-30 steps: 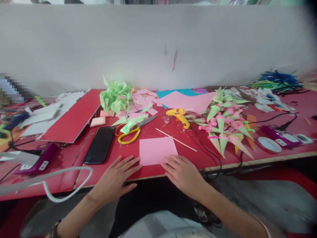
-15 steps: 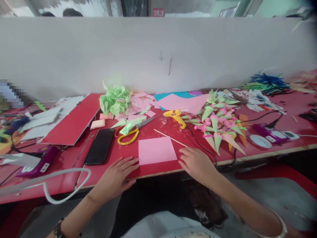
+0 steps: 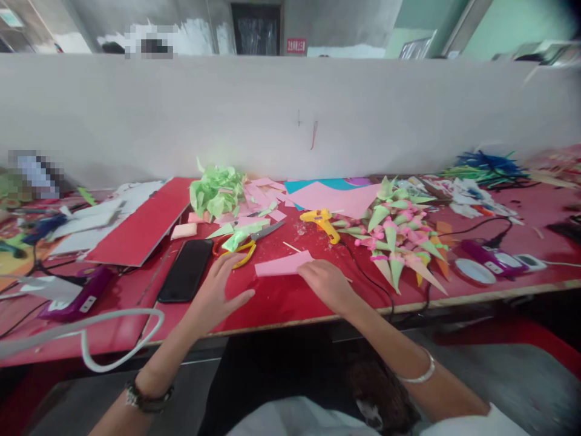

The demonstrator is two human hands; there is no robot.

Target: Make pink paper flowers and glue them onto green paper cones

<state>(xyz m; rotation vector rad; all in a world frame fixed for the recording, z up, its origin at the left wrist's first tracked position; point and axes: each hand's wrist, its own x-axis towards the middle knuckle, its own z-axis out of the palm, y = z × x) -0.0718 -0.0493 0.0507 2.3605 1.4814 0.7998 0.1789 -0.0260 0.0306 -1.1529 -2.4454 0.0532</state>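
A pink sheet of paper (image 3: pixel 276 266) shows as a narrow strip in front of me; whether it is folded or tilted up I cannot tell. My right hand (image 3: pixel 327 284) has its fingers closed on the paper's right end. To the left of the paper is my left hand (image 3: pixel 220 297), open, thumb apart from the fingers and nothing in it. Its fingertips are close to the yellow handles of the scissors (image 3: pixel 245 253). A thin stick (image 3: pixel 292 247) lies behind the paper, partly covered by it.
A black phone (image 3: pixel 186 272) lies left of my left hand. Behind the paper is a yellow glue gun (image 3: pixel 321 224), its cord running right. Pink and green paper cones (image 3: pixel 399 236) are heaped at right, green paper scraps (image 3: pixel 218 194) at back left. A grey partition (image 3: pixel 254 121) stands behind.
My right hand has moved left and taken hold of the pink paper, which went from a flat, broad sheet to a narrow strip. My left hand has lifted forward toward the scissors, thumb spread.
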